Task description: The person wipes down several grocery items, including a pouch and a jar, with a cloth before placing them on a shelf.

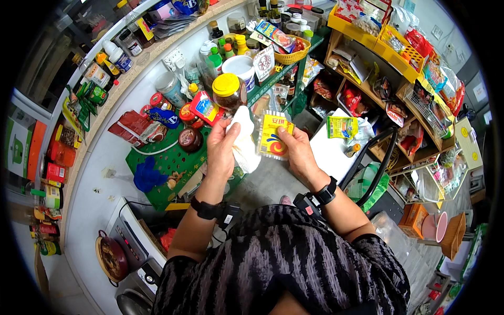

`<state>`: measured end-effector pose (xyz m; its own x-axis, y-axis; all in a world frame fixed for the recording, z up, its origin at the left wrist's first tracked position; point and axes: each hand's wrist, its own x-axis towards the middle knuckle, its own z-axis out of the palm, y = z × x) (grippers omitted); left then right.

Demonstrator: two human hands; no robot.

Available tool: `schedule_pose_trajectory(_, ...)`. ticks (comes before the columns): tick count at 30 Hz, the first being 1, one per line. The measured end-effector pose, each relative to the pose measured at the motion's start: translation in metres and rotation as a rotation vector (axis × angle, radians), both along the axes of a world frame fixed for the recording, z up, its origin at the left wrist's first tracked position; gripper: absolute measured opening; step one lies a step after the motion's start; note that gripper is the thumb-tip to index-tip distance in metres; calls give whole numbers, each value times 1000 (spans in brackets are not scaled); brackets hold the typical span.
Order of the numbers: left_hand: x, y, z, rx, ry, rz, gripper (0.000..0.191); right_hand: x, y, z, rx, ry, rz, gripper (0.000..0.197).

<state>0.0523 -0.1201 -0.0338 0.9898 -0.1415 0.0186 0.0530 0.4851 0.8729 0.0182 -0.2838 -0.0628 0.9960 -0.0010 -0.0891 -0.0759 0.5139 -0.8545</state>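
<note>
My left hand (pixel 221 147) grips a crumpled white cloth (pixel 245 145), possibly a paper towel, which hangs down past the thumb. In my right hand (pixel 297 147) is a flat yellow sachet (pixel 271 136) bearing writing, its clear edges showing and my thumb pressed on its front. Cloth and sachet are side by side, almost touching. Just beyond my left hand stand a jar with a yellow lid (pixel 226 86) and a red and blue packet (pixel 206 108). A dark jar (pixel 190 139) sits left of that hand on a green perforated shelf (pixel 157 189).
A white surface (pixel 328 151) at right carries a yellow-green packet (pixel 341 127) and a small bottle (pixel 351 149), beside a black curved handle (pixel 376 165). Wooden cubbies (pixel 366 88) hold many packets. A red pot (pixel 111 256) stands lower left. A blue cloth (pixel 149 174) lies on the shelf.
</note>
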Motion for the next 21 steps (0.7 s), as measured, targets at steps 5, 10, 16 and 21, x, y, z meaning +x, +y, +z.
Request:
schedule_pose_trajectory(5,-11,-13,7,929,-898,36,27,1,13,7,319,-96,92,31)
schedule_pose_trajectory(10,-9,-28,2,1016,-963,182,33,0,19,19,223,-96,106,32)
schedule_pose_trajectory(16,5,-23,4,859,-711,172,19,-8,22,22,219,-74,211,32)
schedule_pose_trajectory(21,25,-19,-2,690,-508,136,22,-10,19,20,158,-73,303,34)
